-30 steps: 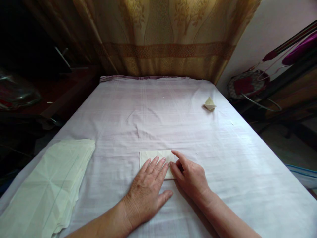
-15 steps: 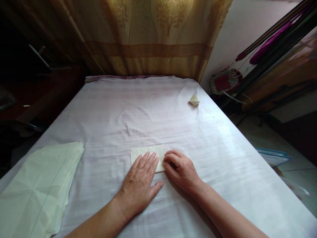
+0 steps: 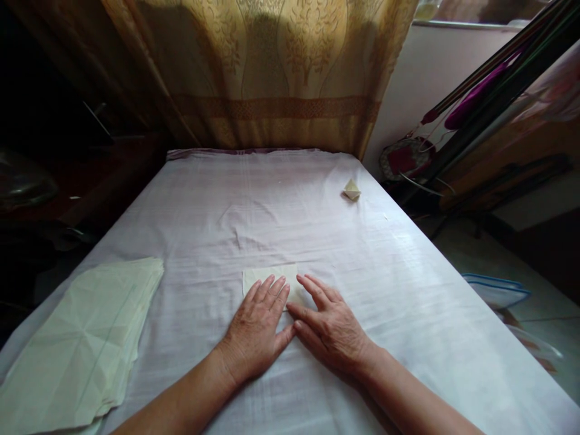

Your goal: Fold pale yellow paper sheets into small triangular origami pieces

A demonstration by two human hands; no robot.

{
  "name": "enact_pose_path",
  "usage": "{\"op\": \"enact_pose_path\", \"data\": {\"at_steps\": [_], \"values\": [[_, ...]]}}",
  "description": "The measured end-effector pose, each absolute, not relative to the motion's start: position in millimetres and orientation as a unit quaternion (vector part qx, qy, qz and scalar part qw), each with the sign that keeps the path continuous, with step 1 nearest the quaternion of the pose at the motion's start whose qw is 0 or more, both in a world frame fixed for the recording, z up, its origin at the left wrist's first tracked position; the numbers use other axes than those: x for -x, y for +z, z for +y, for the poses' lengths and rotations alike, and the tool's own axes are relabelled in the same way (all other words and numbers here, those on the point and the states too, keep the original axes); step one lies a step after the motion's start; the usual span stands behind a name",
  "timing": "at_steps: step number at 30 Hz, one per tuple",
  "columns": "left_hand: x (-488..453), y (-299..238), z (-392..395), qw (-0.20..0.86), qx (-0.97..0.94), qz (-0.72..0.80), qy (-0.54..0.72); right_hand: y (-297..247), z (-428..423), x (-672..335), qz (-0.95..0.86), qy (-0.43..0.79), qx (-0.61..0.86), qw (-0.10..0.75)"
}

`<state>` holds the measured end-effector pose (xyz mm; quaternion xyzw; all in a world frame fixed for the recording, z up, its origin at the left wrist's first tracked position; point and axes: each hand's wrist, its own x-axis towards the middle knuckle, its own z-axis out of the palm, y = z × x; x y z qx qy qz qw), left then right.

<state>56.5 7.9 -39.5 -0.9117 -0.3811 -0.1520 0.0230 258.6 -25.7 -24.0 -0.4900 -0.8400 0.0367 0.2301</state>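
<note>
From where I stand, no readable text, brands or numbers; rounded grey-and-crimson patterned bag, two o'clock: marks too small.

Ahead of you hangs a gold fabric curtain with tree patterns. To your right, a rounded, patterned bag with a dark-red panel sits above a clear, blue-edged plastic pouch; to your left stands a dark reddish tabletop.

L hand hides lower pt of paper; R hand covers some R side. Paper stack cut off btm L.
</note>
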Motion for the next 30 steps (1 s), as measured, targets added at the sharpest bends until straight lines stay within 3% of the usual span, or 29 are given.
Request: {"op": "enact_pose_path", "data": {"at_steps": [14, 23, 30], "values": [[-54.7, -38.1, 9.6, -0.01, 0.922, -0.373, -0.101, -21.5, -37.0, -283.0, -0.827, 0.043, 0.537, 0.16], [-39.5, -14.0, 18.7, -0.126, 0.945, -0.302, -0.027, -21.3, -35.9, -282.6, -0.829, 0.046, 0.536, 0.155], [-33.6, -4.8, 20.5, -0.142, 0.943, -0.301, 0.013, -20.8, -36.6, -283.0, -0.826, 0.051, 0.537, 0.164]]}}
